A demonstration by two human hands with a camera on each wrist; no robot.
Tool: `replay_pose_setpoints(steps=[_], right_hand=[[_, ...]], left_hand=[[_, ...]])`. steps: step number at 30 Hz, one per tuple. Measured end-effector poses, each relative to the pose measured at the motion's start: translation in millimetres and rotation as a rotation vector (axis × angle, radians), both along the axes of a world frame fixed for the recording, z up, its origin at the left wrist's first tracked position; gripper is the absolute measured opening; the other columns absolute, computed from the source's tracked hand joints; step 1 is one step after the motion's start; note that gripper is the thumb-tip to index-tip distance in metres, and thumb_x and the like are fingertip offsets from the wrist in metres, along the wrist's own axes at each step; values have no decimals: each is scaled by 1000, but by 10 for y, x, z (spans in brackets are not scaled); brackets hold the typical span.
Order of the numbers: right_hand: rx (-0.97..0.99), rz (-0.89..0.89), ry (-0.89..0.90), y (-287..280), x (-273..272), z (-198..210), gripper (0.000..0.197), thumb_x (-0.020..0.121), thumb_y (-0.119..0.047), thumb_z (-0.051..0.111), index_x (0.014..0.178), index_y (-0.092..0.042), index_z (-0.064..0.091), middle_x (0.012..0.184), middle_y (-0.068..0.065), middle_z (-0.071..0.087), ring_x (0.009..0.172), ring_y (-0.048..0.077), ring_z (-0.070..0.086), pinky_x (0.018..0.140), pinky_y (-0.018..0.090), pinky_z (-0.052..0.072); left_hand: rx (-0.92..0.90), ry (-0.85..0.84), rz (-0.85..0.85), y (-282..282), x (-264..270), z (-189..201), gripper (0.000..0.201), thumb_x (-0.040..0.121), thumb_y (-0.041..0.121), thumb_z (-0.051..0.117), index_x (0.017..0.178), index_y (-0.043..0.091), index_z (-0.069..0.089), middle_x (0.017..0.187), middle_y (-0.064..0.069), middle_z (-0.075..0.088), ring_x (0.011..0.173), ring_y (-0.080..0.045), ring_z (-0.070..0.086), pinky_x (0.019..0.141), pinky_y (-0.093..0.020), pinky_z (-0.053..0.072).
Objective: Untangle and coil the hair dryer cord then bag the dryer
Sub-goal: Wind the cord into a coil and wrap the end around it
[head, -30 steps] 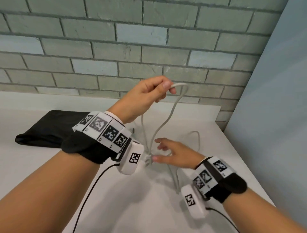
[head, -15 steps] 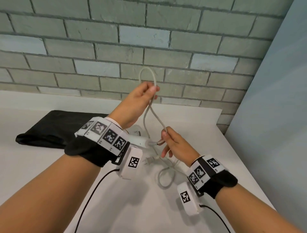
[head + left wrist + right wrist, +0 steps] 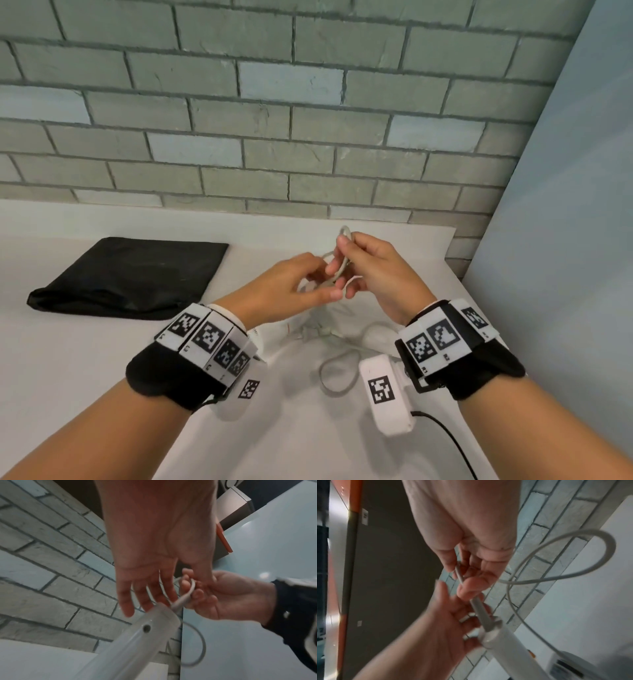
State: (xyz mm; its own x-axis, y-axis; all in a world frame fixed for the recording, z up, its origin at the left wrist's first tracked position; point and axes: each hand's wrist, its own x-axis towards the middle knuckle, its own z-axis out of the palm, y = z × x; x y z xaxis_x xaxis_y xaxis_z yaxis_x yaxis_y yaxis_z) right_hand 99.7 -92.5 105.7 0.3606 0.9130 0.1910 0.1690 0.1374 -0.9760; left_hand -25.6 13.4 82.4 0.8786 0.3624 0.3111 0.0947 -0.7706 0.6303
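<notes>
Black bag (image 3: pixel 130 274) lies flat at left of frame, both hands meeting mid-frame over the white table (image 3: pixel 68 377).
Left hand (image 3: pixel 284 291) has loosely spread fingers threaded through loops of the pale cord (image 3: pixel 342 267); right hand (image 3: pixel 373 270) pinches those loops tight; the dryer (image 3: pixel 130 646) hangs just below them, handle up.
</notes>
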Motion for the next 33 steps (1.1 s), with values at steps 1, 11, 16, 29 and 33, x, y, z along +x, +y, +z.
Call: replay_pose_setpoints(steps=[1, 11, 16, 29, 33], right_hand=[[8, 35, -42, -5, -14, 26, 19, 94, -25, 45, 89, -14, 60, 76, 4, 59, 55, 13, 55, 47, 22, 44], [-696, 126, -817, -56, 344, -612, 48, 80, -41, 62, 123, -22, 50, 110, 3, 57, 90, 17, 57, 74, 23, 45], [-1058, 235, -1153, -105, 296, -1177, 59, 77, -43, 61, 125, -16, 42, 125, 11, 39, 107, 33, 53, 83, 36, 44], [-716, -450, -933, -6, 989, -689, 24, 85, 0, 46, 108, 7, 48, 122, 29, 43, 106, 40, 51, 84, 34, 40], [-737, -377, -802, 9, 1048, -521, 57, 88, -21, 56, 135, -2, 29, 138, 23, 32, 121, 36, 43, 97, 34, 35]], left_hand=[[-3, 10, -27, -4, -4, -23, 35, 80, 43, 56, 91, 10, 59, 88, -4, 60, 85, -18, 58, 73, -16, 41], [-542, -336, 143, 9, -195, 131, 28, 97, 21, 33, 80, 14, 53, 54, 7, 43, 54, -10, 52, 66, -21, 43], [-656, -342, 120, -3, -242, 180, 27, 97, 24, 37, 105, 11, 58, 45, 4, 44, 46, -15, 52, 80, -42, 44], [-1019, -355, -31, 81, -468, 361, 34, 91, 6, 33, 123, 9, 46, 81, -9, 73, 34, -14, 42, 43, -23, 41], [-1013, -299, -91, 12, -406, 344, 44, 86, 32, 41, 126, 15, 44, 56, -5, 63, 28, -11, 36, 39, -21, 38]])
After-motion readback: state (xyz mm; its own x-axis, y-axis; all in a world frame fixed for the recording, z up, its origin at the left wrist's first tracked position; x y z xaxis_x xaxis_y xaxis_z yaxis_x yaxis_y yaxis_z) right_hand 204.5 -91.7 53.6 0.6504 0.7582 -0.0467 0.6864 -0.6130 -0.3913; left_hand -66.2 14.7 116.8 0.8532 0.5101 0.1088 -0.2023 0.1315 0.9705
